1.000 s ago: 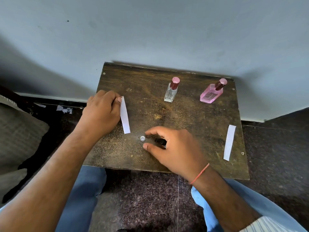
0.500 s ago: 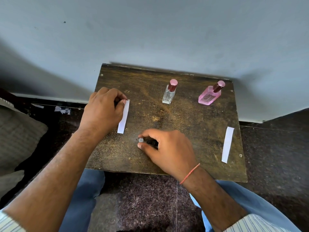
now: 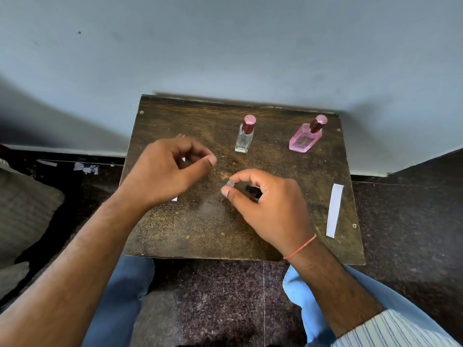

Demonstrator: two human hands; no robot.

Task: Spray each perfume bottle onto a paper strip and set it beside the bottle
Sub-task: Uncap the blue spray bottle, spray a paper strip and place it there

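My right hand (image 3: pixel 270 209) grips a small dark bottle (image 3: pixel 253 191) low over the middle of the wooden table (image 3: pixel 200 234), its pale clear tip (image 3: pixel 230 184) between thumb and forefinger. My left hand (image 3: pixel 165 169) hovers just left of it, fingers loosely curled, thumb pointing at the bottle. It covers most of a white paper strip (image 3: pixel 175 198), which lies on the table below; only a corner and a sliver show. A clear bottle (image 3: pixel 244 140) with a maroon cap and a pink bottle (image 3: pixel 304 140) stand at the back. A second strip (image 3: pixel 334 210) lies at the right edge.
The table's far edge is against a pale wall (image 3: pixel 225 46). Dark speckled floor (image 3: pixel 413 221) surrounds the table, with paper scraps (image 3: pixel 86 168) at the left and a grey cushion (image 3: pixel 22 216) further left. My knees in blue trousers (image 3: pixel 120 296) are under the front edge.
My left hand has come off the left strip and swung right towards the small bottle. My right hand has tilted the bottle up slightly. The strip stays where it was.
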